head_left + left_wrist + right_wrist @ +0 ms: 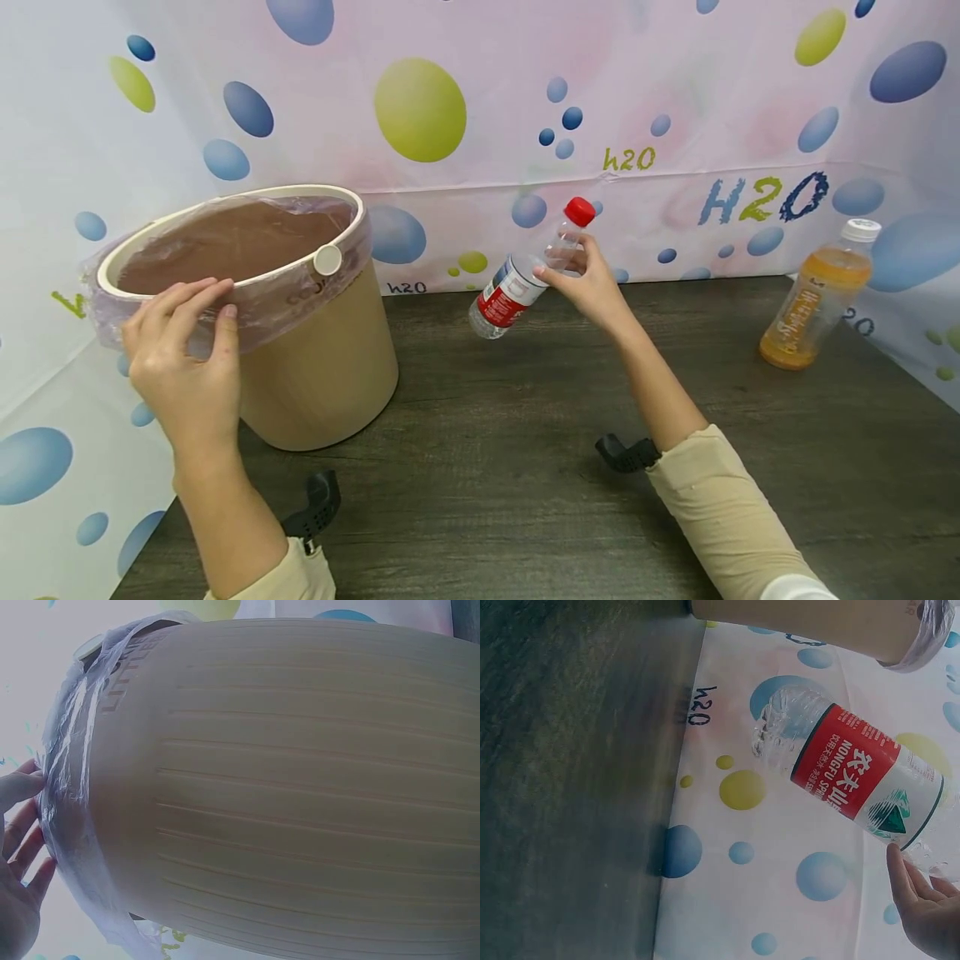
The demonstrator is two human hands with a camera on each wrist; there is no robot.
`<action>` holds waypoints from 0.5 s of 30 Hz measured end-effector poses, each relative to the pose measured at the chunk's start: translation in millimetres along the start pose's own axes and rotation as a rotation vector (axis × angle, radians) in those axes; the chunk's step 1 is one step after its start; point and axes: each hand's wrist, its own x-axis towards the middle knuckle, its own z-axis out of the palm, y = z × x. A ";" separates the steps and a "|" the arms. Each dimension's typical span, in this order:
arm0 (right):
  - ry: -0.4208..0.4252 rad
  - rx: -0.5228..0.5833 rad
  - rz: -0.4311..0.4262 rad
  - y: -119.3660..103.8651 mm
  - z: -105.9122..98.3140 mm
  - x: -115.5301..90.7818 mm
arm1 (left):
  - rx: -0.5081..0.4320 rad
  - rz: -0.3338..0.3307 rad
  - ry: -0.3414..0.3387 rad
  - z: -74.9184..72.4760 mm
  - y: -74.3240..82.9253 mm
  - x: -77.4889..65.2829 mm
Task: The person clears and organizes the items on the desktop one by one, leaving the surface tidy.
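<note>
A clear plastic water bottle (517, 287) with a red cap and a red and white label hangs tilted above the table, its base toward the bin. My right hand (588, 283) grips it near the neck; the right wrist view shows the bottle's label (862, 765) and the fingertips at its upper part. At the left stands a beige trash bin (322, 367), lined with a thin translucent bag (270, 312) folded over the rim. My left hand (183, 358) rests on the near rim, fingers over the edge and thumb outside against the bag.
A bottle with orange drink (817, 296) and a white cap stands at the right of the dark wood table (487, 483). Behind the table hangs a backdrop (495, 108) with coloured dots. A black wrist mount (630, 454) sits at each forearm.
</note>
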 end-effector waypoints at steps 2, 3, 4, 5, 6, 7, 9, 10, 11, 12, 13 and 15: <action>0.004 -0.002 -0.007 2.9 -0.4 3.1 | -0.002 0.000 0.000 0.1 -0.3 -0.2; 0.006 0.001 -0.013 3.5 -0.4 4.1 | -0.002 0.000 -0.001 0.1 -0.4 -0.3; 0.008 0.006 -0.018 3.0 -0.5 4.6 | -0.002 0.000 -0.001 0.1 -0.5 -0.3; 0.009 0.011 -0.020 2.1 -0.5 4.7 | -0.002 0.000 -0.001 0.2 -0.5 -0.3; 0.010 0.022 -0.021 0.7 -0.4 4.9 | -0.002 0.000 -0.002 0.1 -0.7 -0.4; 0.009 0.030 -0.023 -0.7 -0.4 5.3 | -0.001 -0.001 -0.003 0.2 -0.8 -0.4; 0.012 0.039 -0.020 -4.3 0.2 6.0 | -0.001 -0.001 -0.003 0.3 -1.0 -0.5; 0.013 0.042 -0.021 -6.5 0.6 6.4 | -0.001 -0.001 -0.003 0.3 -1.0 -0.5; 0.014 0.044 -0.022 -8.5 1.1 6.8 | 0.000 -0.001 -0.004 0.3 -1.0 -0.6; 0.015 0.048 -0.024 -10.4 1.6 7.4 | 0.002 -0.001 -0.004 0.2 -0.9 -0.7; 0.015 0.056 -0.029 -12.3 2.1 7.9 | 0.002 -0.001 -0.003 0.2 -0.8 -0.7; 0.019 0.060 -0.039 -16.3 3.1 8.3 | 0.003 0.000 -0.002 0.1 -0.6 -0.8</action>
